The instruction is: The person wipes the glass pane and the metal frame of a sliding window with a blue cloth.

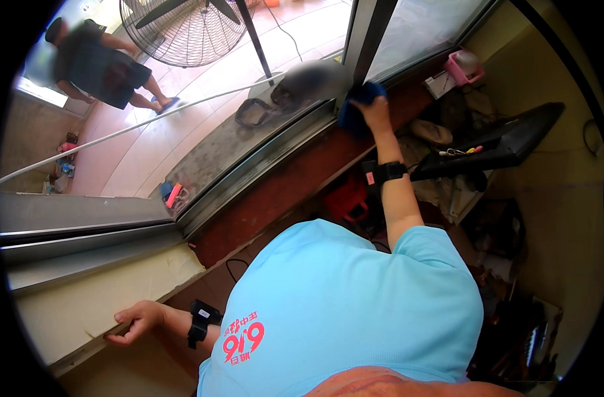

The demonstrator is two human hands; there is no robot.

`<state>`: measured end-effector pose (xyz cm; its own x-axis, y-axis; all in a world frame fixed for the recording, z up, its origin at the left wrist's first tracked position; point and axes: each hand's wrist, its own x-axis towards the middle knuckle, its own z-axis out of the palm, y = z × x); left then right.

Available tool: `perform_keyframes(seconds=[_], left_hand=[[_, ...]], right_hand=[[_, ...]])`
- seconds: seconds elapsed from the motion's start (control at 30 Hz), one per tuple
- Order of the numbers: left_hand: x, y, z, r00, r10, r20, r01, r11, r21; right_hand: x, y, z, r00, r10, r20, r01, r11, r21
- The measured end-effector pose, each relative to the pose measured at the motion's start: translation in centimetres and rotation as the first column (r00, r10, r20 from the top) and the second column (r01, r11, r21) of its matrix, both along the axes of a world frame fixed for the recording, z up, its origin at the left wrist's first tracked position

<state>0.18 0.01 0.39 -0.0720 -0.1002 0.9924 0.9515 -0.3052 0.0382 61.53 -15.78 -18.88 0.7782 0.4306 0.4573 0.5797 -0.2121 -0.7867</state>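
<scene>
My right hand (375,111) reaches far ahead and presses a blue cloth (353,118) against the foot of the upright metal window frame (361,49). Its fingers are partly hidden by the cloth. Below it runs a dark red sill (269,198) beside the metal sliding track (262,153). Out to the left, my left hand (140,322) grips the edge of a cream ledge (110,288), its fingers curled at the rim. Both wrists wear black bands.
Beyond the window opening stand a large black fan (186,30) and another person (100,63). A pale pole (143,121) crosses the opening. On the right are a black flat panel (507,142), a pink basket (465,68) and cluttered shelves. A red and blue item (174,194) lies by the track.
</scene>
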Motion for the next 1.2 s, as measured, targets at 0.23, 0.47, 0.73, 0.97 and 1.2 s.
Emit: perform_keyframes(seconds=[0.23,0.47,0.73,0.97,1.2], left_hand=[[0.3,-0.5,0.2,0.994,0.111,-0.002,-0.111,0.994,-0.011],[0.7,-0.2,0.2,0.997,0.074,0.010,-0.074,0.997,0.003],[0.2,-0.5,0.2,0.997,0.076,-0.008,-0.076,0.997,-0.002],[0.3,-0.2,0.0,0.999,0.054,-0.001,-0.054,0.998,-0.028],[-0.4,0.4,-1.1,0.998,0.065,0.003,-0.065,0.997,-0.031]], right_hand=[[-1.5,-0.5,1.8,0.991,0.017,0.131,-0.003,0.994,-0.111],[-0.3,-0.7,0.2,0.985,0.029,0.172,-0.007,0.992,-0.130],[0.3,-0.5,3.1,0.967,-0.059,0.248,0.089,0.990,-0.108],[1.0,-1.7,-3.2,0.967,-0.016,0.255,0.099,0.944,-0.315],[1.9,-1.3,1.0,0.986,-0.015,0.166,0.062,0.957,-0.283]])
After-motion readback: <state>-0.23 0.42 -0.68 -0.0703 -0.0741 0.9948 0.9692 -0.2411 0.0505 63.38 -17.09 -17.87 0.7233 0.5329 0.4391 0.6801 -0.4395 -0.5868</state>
